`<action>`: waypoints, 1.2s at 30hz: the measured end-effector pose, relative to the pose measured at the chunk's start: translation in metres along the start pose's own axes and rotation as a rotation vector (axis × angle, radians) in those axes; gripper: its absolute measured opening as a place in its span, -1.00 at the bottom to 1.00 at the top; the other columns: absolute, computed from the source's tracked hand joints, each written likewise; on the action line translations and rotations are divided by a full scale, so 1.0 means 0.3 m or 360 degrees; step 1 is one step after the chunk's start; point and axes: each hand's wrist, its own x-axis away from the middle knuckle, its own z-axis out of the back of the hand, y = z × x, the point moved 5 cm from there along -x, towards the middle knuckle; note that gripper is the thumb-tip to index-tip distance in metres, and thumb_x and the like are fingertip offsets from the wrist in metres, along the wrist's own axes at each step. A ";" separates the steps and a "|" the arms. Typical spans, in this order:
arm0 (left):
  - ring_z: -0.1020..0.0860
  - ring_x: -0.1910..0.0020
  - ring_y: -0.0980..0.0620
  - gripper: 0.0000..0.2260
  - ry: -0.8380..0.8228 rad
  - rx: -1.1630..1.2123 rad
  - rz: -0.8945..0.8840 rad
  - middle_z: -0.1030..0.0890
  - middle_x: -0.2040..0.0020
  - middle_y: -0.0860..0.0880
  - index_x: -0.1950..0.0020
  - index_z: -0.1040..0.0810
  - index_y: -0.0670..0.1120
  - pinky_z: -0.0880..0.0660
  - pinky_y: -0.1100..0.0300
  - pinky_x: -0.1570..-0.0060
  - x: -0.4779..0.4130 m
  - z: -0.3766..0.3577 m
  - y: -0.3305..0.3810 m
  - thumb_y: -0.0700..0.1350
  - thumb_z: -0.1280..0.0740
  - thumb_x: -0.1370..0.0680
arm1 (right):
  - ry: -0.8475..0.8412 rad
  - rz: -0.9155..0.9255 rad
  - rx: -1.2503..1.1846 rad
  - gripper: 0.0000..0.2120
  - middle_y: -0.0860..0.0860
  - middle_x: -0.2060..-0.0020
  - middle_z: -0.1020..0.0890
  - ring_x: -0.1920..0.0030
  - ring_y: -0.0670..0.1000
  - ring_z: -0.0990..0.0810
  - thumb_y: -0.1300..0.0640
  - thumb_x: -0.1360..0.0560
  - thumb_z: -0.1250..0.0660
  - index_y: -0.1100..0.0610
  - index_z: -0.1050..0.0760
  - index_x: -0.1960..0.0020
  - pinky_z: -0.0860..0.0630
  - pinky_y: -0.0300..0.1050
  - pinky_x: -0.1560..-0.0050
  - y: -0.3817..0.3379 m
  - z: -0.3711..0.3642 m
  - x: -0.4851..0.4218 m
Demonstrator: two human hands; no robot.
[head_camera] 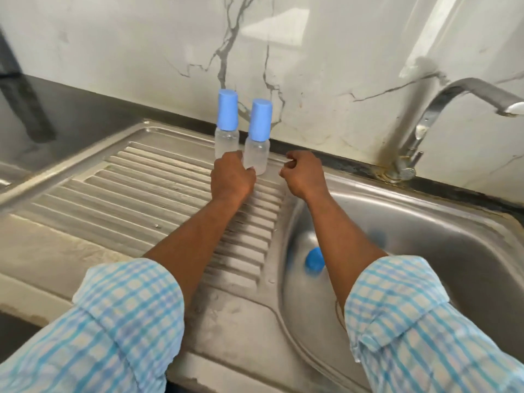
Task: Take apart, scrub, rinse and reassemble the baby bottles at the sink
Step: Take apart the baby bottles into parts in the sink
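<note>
Ribbed sink drainboard (141,188), veined marble wall (113,52)

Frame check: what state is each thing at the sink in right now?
Far bottle: upright, capped, on the drainboard.
Near bottle: upright, capped, gripped low by the left hand.
Right hand: fingers curled, holding nothing.
Tap: no water visible.
Blue piece: blurred, lying in the sink.
</note>
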 end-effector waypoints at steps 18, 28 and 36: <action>-0.62 -0.07 -0.05 -0.54 -0.0176 0.0241 -0.0188 -0.65 -0.09 -0.05 -0.35 -0.53 -0.09 -0.54 0.05 -0.12 0.027 -0.017 0.097 -0.13 -0.48 -0.46 | -0.0016 0.0107 -0.0202 -0.65 0.12 -0.01 -0.69 -0.03 0.05 -0.65 0.18 -0.49 -0.44 0.25 -0.58 -0.25 -0.51 -0.15 -0.03 -0.038 0.062 0.024; -0.57 0.00 -0.07 -0.47 -0.0289 0.0098 -0.0464 -0.59 -0.05 -0.02 -0.14 -0.46 -0.02 -0.40 0.10 0.19 0.466 -0.183 0.266 0.17 -0.56 -0.32 | 0.0083 0.0017 -0.0268 -0.70 -0.03 0.37 -0.68 0.34 -0.08 -0.63 -0.15 -0.48 -0.43 0.08 -0.62 0.21 -0.61 -0.02 0.17 0.205 0.407 0.473; -0.56 -0.11 -0.09 -0.54 -0.0636 -0.0343 -0.0810 -0.53 -0.16 -0.01 -0.24 -0.42 -0.01 -0.49 0.04 0.04 0.657 -0.362 0.384 0.10 -0.45 -0.43 | 0.0461 -0.0192 -0.0503 -0.48 -0.01 0.15 -0.64 0.14 0.03 -0.67 -0.10 -0.30 -0.60 0.06 -0.45 -0.11 -0.64 0.18 0.13 0.401 0.586 0.593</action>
